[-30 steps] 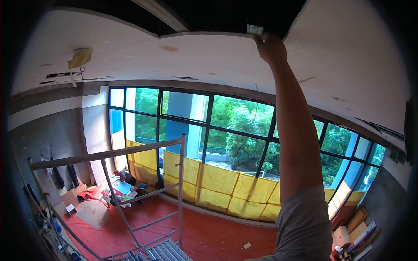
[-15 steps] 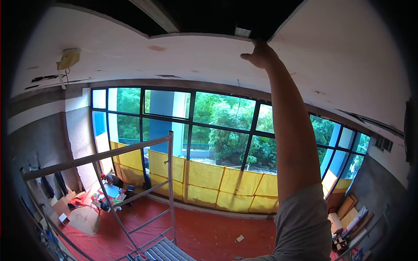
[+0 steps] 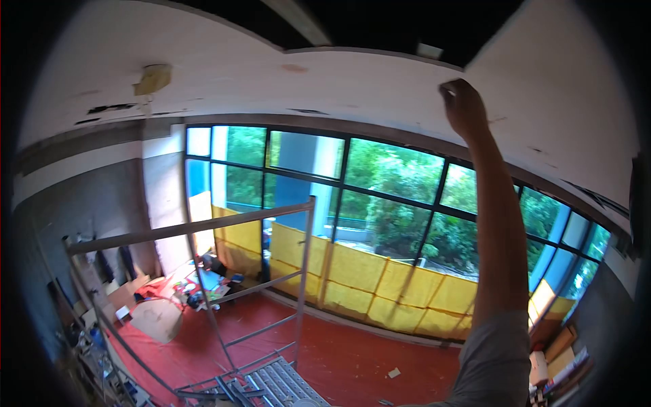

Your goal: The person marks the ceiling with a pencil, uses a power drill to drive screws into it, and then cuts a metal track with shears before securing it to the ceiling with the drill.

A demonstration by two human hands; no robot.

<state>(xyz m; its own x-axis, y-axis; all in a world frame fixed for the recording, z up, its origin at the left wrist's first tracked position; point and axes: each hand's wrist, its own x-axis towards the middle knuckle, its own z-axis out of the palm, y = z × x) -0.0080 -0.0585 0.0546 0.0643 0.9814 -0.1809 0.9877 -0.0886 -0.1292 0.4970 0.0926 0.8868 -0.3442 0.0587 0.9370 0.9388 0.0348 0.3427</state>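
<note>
My right hand is raised on a stretched arm, just below the white ceiling panel. Its fingers curl in toward the thumb, and whatever they may hold is too small to make out. Close above the hand is a corner of the dark ceiling opening. A metal bar crosses inside that opening, and a small pale piece shows near its edge. My left hand is out of view.
A scaffold frame with a metal platform stands below me, holding dark metal strips. A person is down by the windows, near boards. Yellow sheeting lines the glass; red sheeting covers the floor.
My right hand has come down off the opening's edge, and its fingers have curled in. The view has swung left, and dark strips on the platform have come into sight.
</note>
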